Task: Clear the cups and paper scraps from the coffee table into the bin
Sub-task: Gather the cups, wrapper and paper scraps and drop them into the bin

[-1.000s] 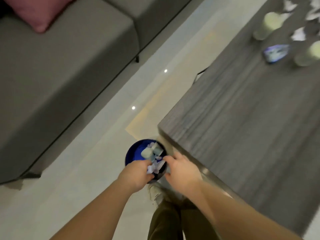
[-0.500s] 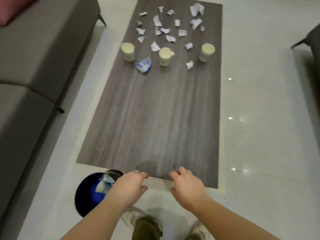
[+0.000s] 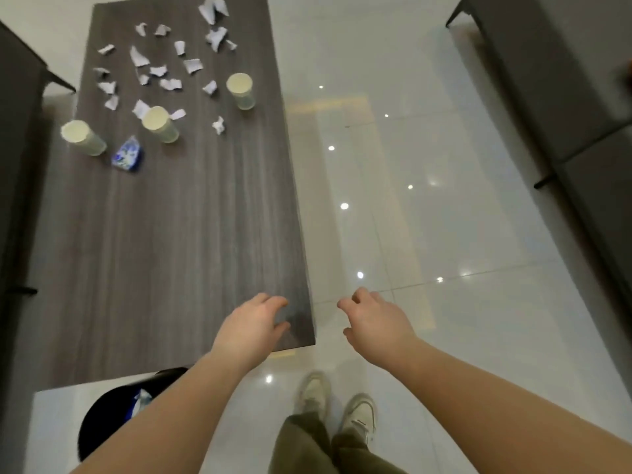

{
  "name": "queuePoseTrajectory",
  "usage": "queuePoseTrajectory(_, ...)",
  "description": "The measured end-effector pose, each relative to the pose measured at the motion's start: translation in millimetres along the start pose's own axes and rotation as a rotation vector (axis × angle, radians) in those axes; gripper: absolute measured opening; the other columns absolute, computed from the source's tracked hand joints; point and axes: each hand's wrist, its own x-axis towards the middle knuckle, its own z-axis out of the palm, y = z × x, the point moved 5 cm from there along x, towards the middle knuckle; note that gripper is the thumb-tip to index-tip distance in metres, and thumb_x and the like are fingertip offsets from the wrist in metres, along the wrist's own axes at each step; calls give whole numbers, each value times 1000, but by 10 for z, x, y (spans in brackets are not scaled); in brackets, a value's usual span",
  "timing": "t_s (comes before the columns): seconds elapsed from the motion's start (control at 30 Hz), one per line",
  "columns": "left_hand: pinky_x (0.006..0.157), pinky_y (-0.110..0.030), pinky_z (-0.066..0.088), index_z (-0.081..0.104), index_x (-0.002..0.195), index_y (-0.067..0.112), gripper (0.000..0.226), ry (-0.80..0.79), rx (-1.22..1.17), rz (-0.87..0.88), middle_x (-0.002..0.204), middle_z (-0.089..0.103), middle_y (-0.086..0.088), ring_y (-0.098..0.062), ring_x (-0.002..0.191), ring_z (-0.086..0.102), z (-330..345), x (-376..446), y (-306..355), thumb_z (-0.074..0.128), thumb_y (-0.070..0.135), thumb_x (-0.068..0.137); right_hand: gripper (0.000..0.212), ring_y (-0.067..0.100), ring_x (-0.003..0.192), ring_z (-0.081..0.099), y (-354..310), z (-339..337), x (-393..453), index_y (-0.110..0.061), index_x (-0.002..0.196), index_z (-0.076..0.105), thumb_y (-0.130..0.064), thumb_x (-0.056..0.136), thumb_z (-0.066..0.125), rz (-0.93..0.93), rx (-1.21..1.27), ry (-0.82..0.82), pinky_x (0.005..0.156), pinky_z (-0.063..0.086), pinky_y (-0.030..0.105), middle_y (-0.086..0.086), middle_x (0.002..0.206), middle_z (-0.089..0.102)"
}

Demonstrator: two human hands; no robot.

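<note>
Both hands loosely curled (empty), left hand (image 3: 251, 328), right hand (image 3: 374, 319)

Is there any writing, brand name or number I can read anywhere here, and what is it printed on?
No text is readable.
Crumpled blue-and-white wrapper on the coffee table: printed pattern, too blurred to read.
Three paper cups: no print visible.
Paper scraps: no print visible.
Bin: no label visible.
</note>
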Motion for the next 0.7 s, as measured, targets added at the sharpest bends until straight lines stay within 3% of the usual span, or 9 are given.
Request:
queuePoseTrajectory(0.3, 86, -35, 47, 52, 130, 27, 38, 101, -69, -37, 123, 56, 4, -19, 110, 57, -105, 782, 603, 55, 38, 94, 34, 24, 105, 54, 638, -417, 552, -21, 129, 50, -25, 95, 50, 51, 16, 59, 68, 41, 30, 6, 122, 52)
queuePoseTrajectory(0.5, 81, -33, 45, 50, 130, 30, 40, 84, -150, -217, 123, 55, 4, -20, 107, 57, -352, 1320, 432, 55, 43, 92, 34, 24, 103, 56, 579, -817, 1353, -21, 129, 51, -29, 95, 52, -59, -14, 38, 74, 51, 34, 6, 122, 53)
queuePoseTrajectory(0.7, 75, -32, 43, 53, 123, 28, 34, 110, -173, -318, 116, 57, 3, -21, 101, 57, -685, 1825, 139, 55, 41, 92, 33, 24, 103, 55, 517, -1136, 2121, -21, 127, 52, -31, 96, 51, -112, -55, 27, 70, 46, 31, 5, 122, 52)
